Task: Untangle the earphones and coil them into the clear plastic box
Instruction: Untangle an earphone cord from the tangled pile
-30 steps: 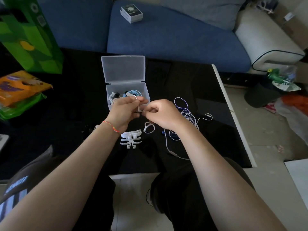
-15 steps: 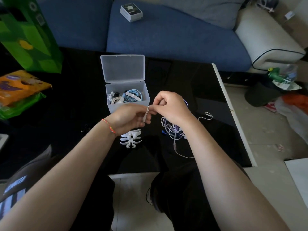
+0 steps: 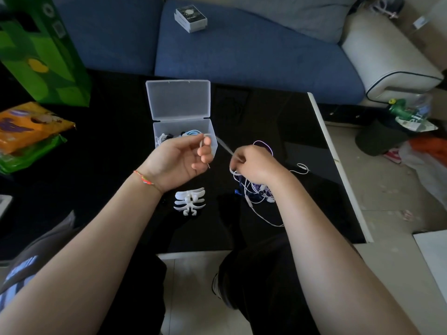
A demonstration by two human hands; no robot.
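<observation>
1. White earphone cable runs taut between both hands, above the black worktop; the rest of the tangle, white and purple strands, lies on the worktop under the right hand.
2. Clear plastic box sits just behind the left hand, lid open and upright; coiled white and blue earphones lie inside.
3. White rib-shaped cable winder lies near the left wrist.
4. Surroundings: blue sofa behind the worktop, a small box on it; green bag and orange packet at left.
5. Versus 0.5 s ago: hands were touching, now apart; the cable is drawn out between them.
6. Left hand palm up, thumb and forefinger fingers pinching the cable end. Right hand knuckles up, fingers curled around the cable.
</observation>
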